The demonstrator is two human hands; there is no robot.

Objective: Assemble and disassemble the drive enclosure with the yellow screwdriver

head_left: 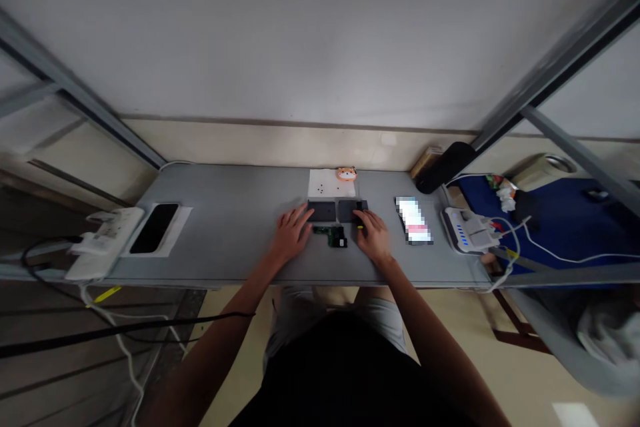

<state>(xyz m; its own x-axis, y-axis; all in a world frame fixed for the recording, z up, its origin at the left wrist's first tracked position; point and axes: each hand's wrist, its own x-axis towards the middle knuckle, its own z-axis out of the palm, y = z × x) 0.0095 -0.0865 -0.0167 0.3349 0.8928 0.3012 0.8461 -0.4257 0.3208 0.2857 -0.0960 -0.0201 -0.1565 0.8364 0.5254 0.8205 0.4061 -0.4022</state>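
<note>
Two dark flat rectangular pieces lie side by side on the grey table, a left piece (323,211) and a right piece (346,211). My left hand (293,232) rests with its fingers apart, fingertips at the left piece's edge. My right hand (373,235) is closed round a small dark tool with a yellow part (360,227), over the right piece's right end. Just below the pieces sits a green circuit board with a black part (337,237). Behind them, a white paper sheet (320,180) bears several tiny dark screws and an orange animal-faced item (346,174).
A lit phone (414,220) lies to the right, before a black cylinder (445,167) and a power strip (463,230). At the far left are a dark phone (155,228) on paper and another power strip (107,240) with cables.
</note>
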